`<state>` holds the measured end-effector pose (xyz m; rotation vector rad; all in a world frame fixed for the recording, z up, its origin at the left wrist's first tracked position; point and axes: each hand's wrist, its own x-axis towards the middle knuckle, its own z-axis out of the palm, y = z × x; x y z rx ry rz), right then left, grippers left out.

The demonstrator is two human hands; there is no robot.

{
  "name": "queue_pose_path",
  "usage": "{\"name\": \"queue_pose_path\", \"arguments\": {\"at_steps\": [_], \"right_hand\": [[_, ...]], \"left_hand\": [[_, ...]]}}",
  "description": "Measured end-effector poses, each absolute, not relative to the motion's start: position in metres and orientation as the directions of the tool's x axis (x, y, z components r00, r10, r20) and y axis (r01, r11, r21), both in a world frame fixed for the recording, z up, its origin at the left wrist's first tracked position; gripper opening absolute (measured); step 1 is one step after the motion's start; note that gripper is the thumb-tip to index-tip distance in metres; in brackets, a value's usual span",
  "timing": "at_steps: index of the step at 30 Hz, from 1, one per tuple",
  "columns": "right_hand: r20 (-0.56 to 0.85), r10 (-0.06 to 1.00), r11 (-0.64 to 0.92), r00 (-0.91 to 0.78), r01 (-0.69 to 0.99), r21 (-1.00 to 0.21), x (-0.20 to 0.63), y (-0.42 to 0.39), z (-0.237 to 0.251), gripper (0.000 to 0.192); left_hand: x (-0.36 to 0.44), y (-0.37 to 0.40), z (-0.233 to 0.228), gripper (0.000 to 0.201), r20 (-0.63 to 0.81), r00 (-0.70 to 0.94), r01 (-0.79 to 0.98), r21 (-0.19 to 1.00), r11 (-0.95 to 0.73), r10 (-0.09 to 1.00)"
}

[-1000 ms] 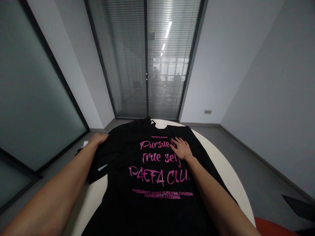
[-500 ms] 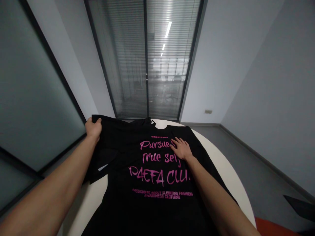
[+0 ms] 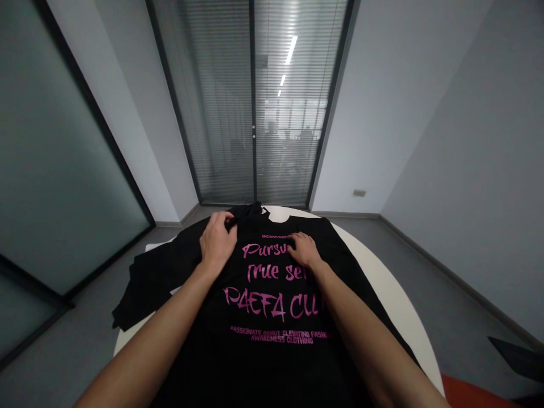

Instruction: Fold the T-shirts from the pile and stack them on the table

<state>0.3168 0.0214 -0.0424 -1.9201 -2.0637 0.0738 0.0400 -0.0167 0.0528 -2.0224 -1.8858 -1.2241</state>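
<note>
A black T-shirt (image 3: 272,368) with pink lettering lies spread on a round white table, its neckline at the far side. My left hand (image 3: 217,242) is at the shirt's left shoulder, thumb and fingers curled together around a bit of the dark cloth. The left sleeve (image 3: 155,266) lies bunched and hangs past the table edge. On the upper right of the lettering rests my right hand (image 3: 304,249), fingers slightly bent and apart, grasping nothing. It covers the ends of the top lines of print.
The pale table rim (image 3: 397,286) shows to the right of the shirt. A red object (image 3: 476,394) and a dark pointed object (image 3: 516,357) are at the lower right. Beyond the table stand a glass partition with blinds (image 3: 289,164) and grey walls.
My left hand has let go of the outstretched sleeve and moved right to the shoulder. The sleeve has dropped onto the table's left edge. My right hand has shifted slightly left, its fingers more bent.
</note>
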Motion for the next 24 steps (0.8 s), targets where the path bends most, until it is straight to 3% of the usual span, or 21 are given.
{"name": "queue_pose_path", "arguments": {"at_steps": [5,11,14,19,21,24], "right_hand": [[0.268,0.961,0.178,-0.069,0.896,-0.406,0.280,0.040,-0.023,0.036],[0.227,0.973,0.173,-0.033,0.756,-0.631,0.236,0.066,-0.016,0.046],[0.209,0.976,0.199,-0.065,0.668,-0.717,0.216,0.075,-0.016,0.041],[0.333,0.929,0.353,-0.160,0.652,-0.671,0.186,0.092,-0.007,0.034],[0.386,0.902,0.411,-0.195,0.663,-0.626,0.177,0.101,-0.001,0.034],[0.346,0.917,0.379,-0.199,0.705,-0.599,0.168,0.113,0.005,0.037]], "left_hand": [[0.059,-0.023,0.022,0.022,0.569,-0.072,0.846,0.470,-0.253,0.819],[0.063,-0.026,-0.014,0.023,0.505,0.104,0.759,0.516,-0.397,0.857],[0.049,-0.021,-0.024,0.024,0.595,0.016,0.796,0.479,-0.371,0.803],[0.022,-0.004,-0.036,0.036,0.660,-0.271,0.857,0.496,-0.136,0.701],[0.017,0.000,-0.041,0.040,0.620,-0.292,0.862,0.501,-0.080,0.728],[0.015,0.001,-0.047,0.042,0.596,-0.260,0.890,0.454,-0.052,0.759]]}}
